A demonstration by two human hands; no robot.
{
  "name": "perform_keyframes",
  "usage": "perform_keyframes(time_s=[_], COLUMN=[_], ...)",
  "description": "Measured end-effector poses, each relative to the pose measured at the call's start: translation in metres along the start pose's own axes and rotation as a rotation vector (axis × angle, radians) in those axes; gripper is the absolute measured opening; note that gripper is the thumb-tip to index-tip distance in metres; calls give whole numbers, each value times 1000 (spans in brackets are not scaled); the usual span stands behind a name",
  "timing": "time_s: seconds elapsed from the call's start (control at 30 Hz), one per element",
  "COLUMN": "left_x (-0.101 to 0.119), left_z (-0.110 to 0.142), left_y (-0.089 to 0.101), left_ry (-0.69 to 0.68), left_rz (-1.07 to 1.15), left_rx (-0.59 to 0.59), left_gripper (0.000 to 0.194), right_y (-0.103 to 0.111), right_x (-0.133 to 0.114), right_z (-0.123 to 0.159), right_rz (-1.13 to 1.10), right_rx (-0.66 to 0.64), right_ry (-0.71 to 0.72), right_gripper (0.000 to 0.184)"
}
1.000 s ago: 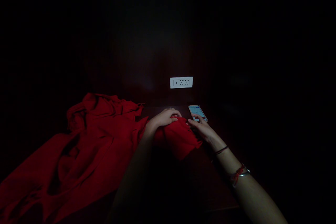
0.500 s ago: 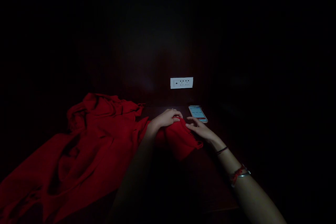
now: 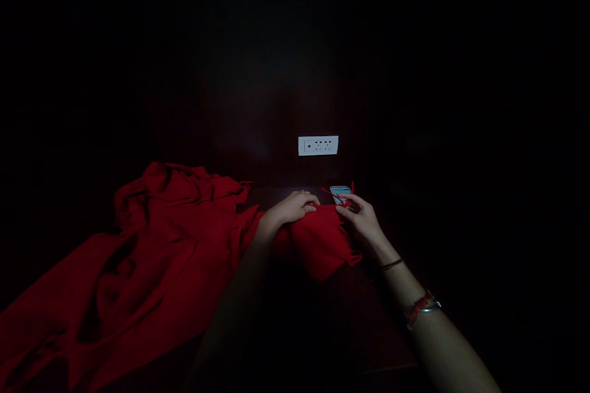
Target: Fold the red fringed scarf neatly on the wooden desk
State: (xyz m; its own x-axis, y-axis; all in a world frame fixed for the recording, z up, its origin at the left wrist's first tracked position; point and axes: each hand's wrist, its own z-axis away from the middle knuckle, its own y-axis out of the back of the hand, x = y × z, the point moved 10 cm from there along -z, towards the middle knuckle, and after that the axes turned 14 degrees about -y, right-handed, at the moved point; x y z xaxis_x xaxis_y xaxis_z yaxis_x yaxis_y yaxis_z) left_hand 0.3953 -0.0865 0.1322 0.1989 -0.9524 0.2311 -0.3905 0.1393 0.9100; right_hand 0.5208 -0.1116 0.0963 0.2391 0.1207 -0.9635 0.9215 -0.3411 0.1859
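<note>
A large red fringed cloth, like a scarf or shawl (image 3: 184, 258), lies rumpled across the dark surface from the lower left to the middle. My left hand (image 3: 295, 206) is closed on its far edge, fingers curled over the fabric. At the cloth's right corner, my right hand (image 3: 362, 215) pinches the edge between thumb and fingers. Strands of red fringe stick out past those fingertips. More fringe hangs along the short right edge below the hand. A dark band, a red braided bracelet and a silver bangle circle my right wrist and forearm.
Behind my right hand lies a phone (image 3: 340, 191) with a lit screen, partly covered by the fingers and fringe. A white socket plate (image 3: 318, 145) is fixed to the dark wall at the back. Deep shadow hides most of the surroundings.
My right hand has gone from spread fingers beside the cloth to pinching its corner. The right end is pulled out flatter, with fringe now showing over the phone. My left hand stays put.
</note>
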Motion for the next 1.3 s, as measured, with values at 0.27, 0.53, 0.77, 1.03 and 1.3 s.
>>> perform_keyframes(time_s=[0.27, 0.53, 0.77, 1.03, 1.3], left_x=[-5, 12, -23, -25, -2], left_z=[-3, -10, 11, 14, 9], left_y=[0, -4, -14, 2, 14], left_ry=[32, -39, 128, 116, -5], left_rz=[-51, -7, 71, 65, 53], left_rx=[53, 36, -69, 31, 63], left_gripper=[18, 20, 24, 18, 19], right_y=[17, -29, 17, 63, 12], right_x=[-49, -24, -27, -26, 0], right_z=[31, 20, 9, 3, 4], right_rz=[560, 522, 217, 197, 503], right_rx=[393, -157, -109, 127, -219], right_ry=[398, 270, 139, 165, 94], right_gripper=[34, 19, 21, 17, 28])
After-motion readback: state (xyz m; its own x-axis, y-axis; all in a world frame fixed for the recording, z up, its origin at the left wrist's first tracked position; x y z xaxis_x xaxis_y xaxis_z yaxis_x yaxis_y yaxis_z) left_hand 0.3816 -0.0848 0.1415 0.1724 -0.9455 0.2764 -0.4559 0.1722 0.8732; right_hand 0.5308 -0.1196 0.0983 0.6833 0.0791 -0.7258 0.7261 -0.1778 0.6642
